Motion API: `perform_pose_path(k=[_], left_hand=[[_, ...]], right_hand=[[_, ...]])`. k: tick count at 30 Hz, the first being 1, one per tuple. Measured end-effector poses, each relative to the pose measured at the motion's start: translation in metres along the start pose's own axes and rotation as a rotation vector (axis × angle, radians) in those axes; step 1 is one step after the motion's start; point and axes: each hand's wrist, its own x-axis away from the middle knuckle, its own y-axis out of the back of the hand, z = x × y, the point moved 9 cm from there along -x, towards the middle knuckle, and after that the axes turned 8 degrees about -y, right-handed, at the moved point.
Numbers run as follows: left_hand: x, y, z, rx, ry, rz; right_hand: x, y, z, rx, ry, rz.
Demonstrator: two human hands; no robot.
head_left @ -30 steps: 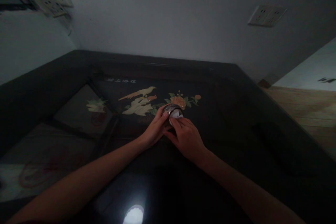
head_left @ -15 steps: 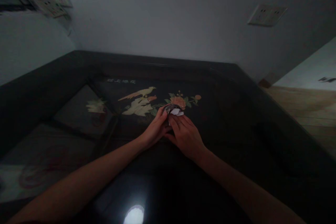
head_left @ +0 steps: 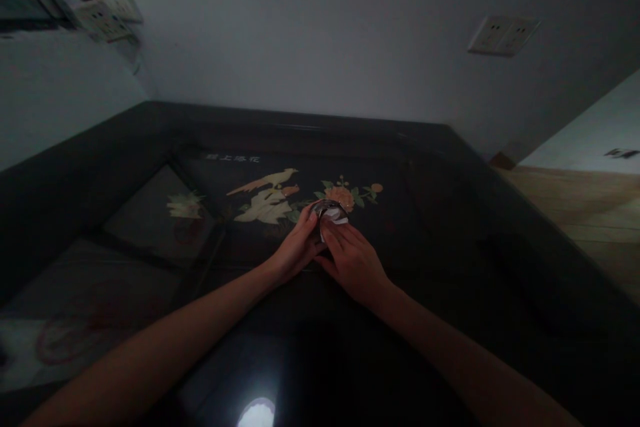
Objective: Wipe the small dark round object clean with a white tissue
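Observation:
Both my hands meet at the middle of a dark glossy table (head_left: 450, 213) with an inlaid bird and flower picture (head_left: 273, 197). My left hand (head_left: 295, 250) is curled round a small shiny object with a white paper part (head_left: 331, 212), fingertips on its left side. My right hand (head_left: 353, 260) presses its fingers on the same object from the near right side. The room is dim, so I cannot make out what the small shiny object is.
A grey wall rises behind the table with a double socket (head_left: 503, 35) at the right and more sockets (head_left: 103, 7) at the upper left corner. Wooden floor (head_left: 580, 207) shows past the table's right edge. A lamp's reflection (head_left: 257, 410) glares near the front.
My hands stay on the small object; my right fingers have slid a little over its white part. The view has shifted slightly down.

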Motion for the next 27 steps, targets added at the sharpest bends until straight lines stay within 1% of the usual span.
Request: perform_pose_path(k=[4,7,9,12,15,17,19,22,25,27], left_hand=[[0.001,-0.001,-0.002,-0.007,-0.012,0.008],[0.003,-0.003,-0.003,-0.029,-0.006,0.008],[0.004,-0.004,-0.004,-0.035,-0.007,0.009],[0.004,-0.004,-0.006,-0.026,-0.024,-0.004],[0.002,-0.002,-0.008,0.0,-0.033,-0.019],[0.002,0.0,-0.008,0.013,-0.026,-0.031],[0.002,0.003,-0.008,0.016,-0.018,-0.047],[0.001,0.006,-0.007,0.009,-0.003,-0.079],[0.0,0.011,-0.004,0.029,0.033,-0.121],[-0.001,0.014,-0.003,0.069,0.053,-0.143]], right_hand=[[-0.004,0.004,-0.008,-0.071,-0.04,0.018],[-0.009,0.013,-0.022,-0.216,-0.161,0.05],[-0.012,0.019,-0.034,-0.389,-0.272,0.064],[-0.012,0.026,-0.052,-0.736,-0.446,0.052],[-0.001,0.024,-0.071,-1.121,-0.653,-0.02],[0.01,0.02,-0.08,-1.312,-0.764,-0.084],[0.018,0.017,-0.086,-1.401,-0.824,-0.131],[0.024,0.012,-0.095,-1.449,-0.866,-0.181],[0.023,0.005,-0.11,-1.482,-0.905,-0.244],[0.02,0.0,-0.119,-1.506,-0.905,-0.291]])
